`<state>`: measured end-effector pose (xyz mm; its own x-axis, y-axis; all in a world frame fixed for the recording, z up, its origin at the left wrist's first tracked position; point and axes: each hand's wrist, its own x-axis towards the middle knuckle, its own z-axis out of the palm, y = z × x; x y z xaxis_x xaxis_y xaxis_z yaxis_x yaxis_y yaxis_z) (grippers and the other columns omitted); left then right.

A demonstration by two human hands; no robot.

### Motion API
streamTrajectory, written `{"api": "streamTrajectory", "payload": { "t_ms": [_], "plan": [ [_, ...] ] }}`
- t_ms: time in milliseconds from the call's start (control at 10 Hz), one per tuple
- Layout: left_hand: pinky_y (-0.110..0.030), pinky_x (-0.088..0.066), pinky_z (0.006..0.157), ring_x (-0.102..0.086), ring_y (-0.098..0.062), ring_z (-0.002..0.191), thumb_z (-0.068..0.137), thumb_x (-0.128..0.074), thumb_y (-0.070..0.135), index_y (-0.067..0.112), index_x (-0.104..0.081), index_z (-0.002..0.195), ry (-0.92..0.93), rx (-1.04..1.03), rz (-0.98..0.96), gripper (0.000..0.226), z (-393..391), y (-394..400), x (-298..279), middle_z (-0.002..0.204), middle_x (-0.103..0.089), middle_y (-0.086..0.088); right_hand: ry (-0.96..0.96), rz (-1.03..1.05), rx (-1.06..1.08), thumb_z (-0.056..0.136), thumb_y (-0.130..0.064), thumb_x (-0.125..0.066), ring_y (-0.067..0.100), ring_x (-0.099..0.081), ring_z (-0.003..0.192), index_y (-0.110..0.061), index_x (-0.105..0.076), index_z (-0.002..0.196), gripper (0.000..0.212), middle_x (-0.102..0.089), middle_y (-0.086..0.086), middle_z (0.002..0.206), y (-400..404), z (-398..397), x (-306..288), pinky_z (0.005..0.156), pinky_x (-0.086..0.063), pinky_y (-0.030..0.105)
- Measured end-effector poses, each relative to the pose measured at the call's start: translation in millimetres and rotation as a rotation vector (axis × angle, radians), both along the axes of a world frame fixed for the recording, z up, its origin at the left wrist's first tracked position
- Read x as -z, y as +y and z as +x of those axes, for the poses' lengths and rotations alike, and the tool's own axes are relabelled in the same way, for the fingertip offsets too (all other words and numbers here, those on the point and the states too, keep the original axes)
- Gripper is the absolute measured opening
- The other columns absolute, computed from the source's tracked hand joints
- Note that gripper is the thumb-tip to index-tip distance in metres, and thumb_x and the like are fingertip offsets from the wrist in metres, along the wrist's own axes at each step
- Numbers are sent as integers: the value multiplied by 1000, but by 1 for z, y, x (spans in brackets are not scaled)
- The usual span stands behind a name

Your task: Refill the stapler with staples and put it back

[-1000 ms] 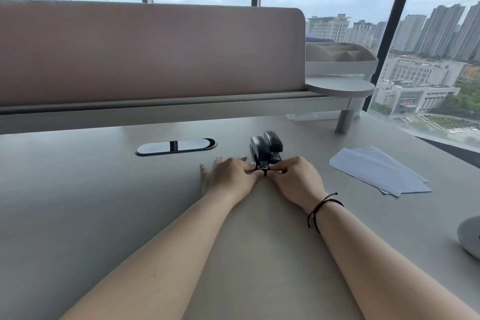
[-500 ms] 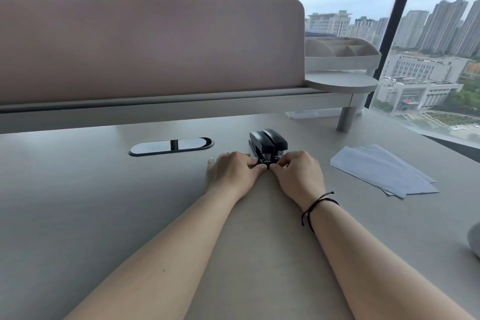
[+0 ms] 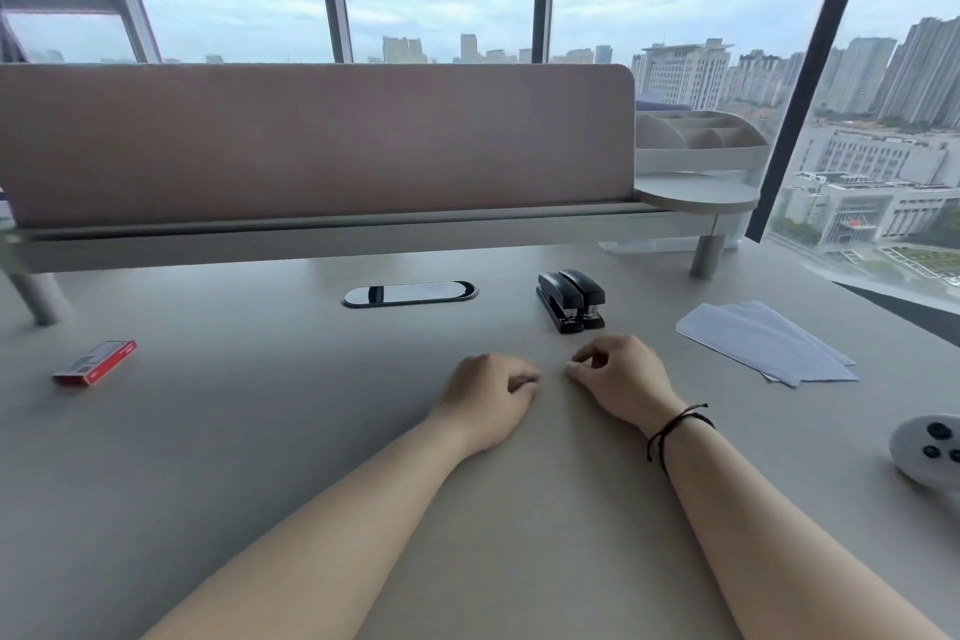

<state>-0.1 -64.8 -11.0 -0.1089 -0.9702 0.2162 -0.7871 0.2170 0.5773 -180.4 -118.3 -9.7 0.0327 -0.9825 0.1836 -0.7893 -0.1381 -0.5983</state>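
Note:
Two black staplers (image 3: 571, 299) stand side by side on the grey desk (image 3: 260, 431), closed, near the middle back. My left hand (image 3: 488, 395) rests on the desk just in front of them, fingers curled with nothing in them. My right hand (image 3: 618, 377) lies beside it, fingers loosely curled, holding nothing, a black cord on the wrist. Both hands are a short way from the staplers and touch neither. A red staple box (image 3: 95, 362) lies far to the left on the desk.
A pink divider panel (image 3: 311, 140) on a raised shelf runs along the back. A black cable grommet (image 3: 409, 294) sits left of the staplers. White sheets of paper (image 3: 763, 343) lie at the right, a white controller (image 3: 930, 450) at the right edge, a desk organiser (image 3: 698, 140) back right.
Both hands have let go of the staplers and pulled back toward me. The view has tilted up and widened, so the red staple box now shows at the left.

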Motion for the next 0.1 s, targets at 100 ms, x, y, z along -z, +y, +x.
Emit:
{"api": "streamTrajectory", "payload": {
  "t_ms": [100],
  "plan": [
    [-31, -53, 94, -67, -18, 106, 93, -57, 21, 18, -76, 99, -41, 40, -86, 20, 21, 39, 8, 110, -77, 2, 30, -39, -29, 83, -34, -70, 22, -64, 84, -26, -75, 90, 11, -59, -12, 70, 34, 17, 4, 72, -44, 28]
  ]
}}
